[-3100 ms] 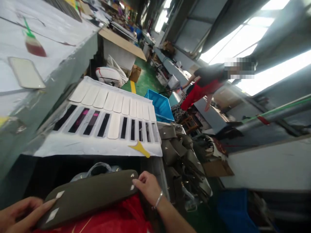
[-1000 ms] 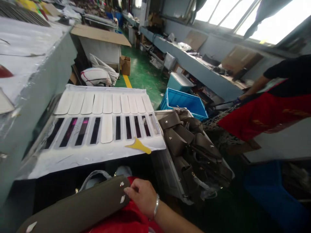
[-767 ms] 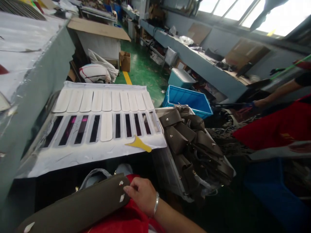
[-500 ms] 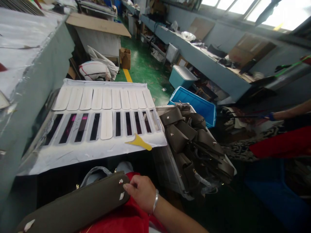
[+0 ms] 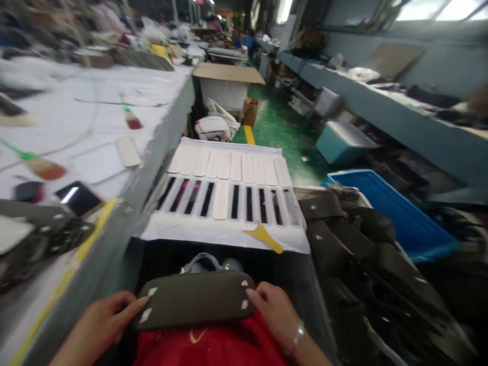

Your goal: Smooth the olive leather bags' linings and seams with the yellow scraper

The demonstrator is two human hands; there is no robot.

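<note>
A dark olive handbag lies across my lap with its long flat base facing me. Bits of white tape stick near the corners of that base, and a plastic-wrapped handle shows behind it. My left hand grips the left end, thumb on the base. At the right end, my right hand pinches the edge beside the tape pieces. Most fingers of both hands are hidden behind the bag. Just beyond stands a white slotted board carrying pale strips and a yellow fork-ended tool.
To the right, a bin holds several dark bags, with a blue crate behind it. The left bench carries brushes, a phone and dark bag pieces. A green aisle floor runs ahead.
The view has swung left, bringing the left bench into sight. The handbag now lies nearly level, and my left hand has come into view holding its left end. My right hand keeps its end.
</note>
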